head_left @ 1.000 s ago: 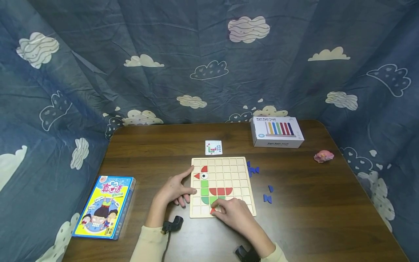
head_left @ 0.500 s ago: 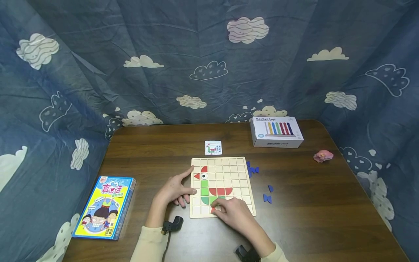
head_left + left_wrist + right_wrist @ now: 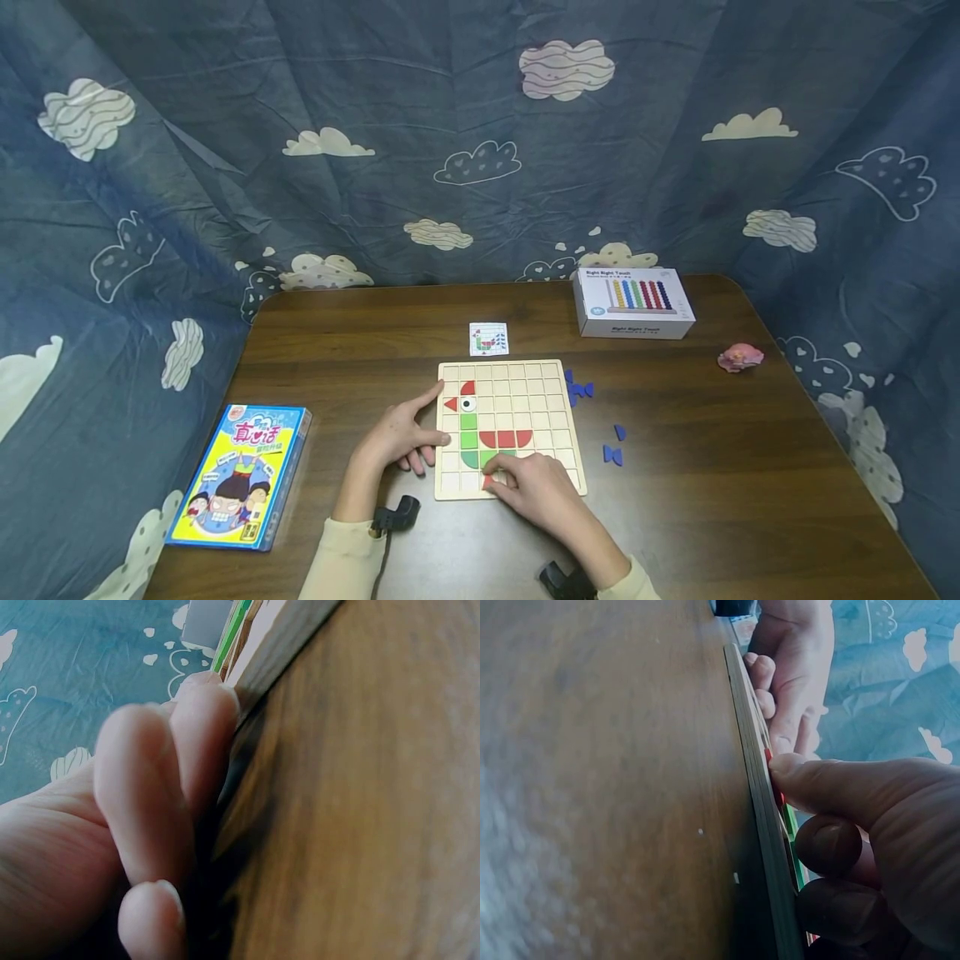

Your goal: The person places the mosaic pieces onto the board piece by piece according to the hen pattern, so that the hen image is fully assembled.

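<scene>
A square wooden grid board [image 3: 528, 408] lies flat on the table. Red, green and eye-printed pieces on it form a bird-like figure, including a green square [image 3: 468, 439] and a red triangle [image 3: 451, 404] at the beak. My left hand [image 3: 397, 433] rests at the board's left side, thumb on the edge and index finger spread to the upper corner. Down at the front row, my right hand [image 3: 536, 492] pinches a small red triangular piece [image 3: 487, 482] between thumb and index finger, low over the grid. In the right wrist view the thumb presses beside this red piece [image 3: 769, 755].
A small pattern card [image 3: 489, 339] lies behind the board. Several loose blue pieces [image 3: 613, 455] are scattered to its right. A white abacus box [image 3: 633, 304] stands at the back, a pink shell-like object [image 3: 740, 357] far right, and a yellow-blue box [image 3: 238, 475] at left.
</scene>
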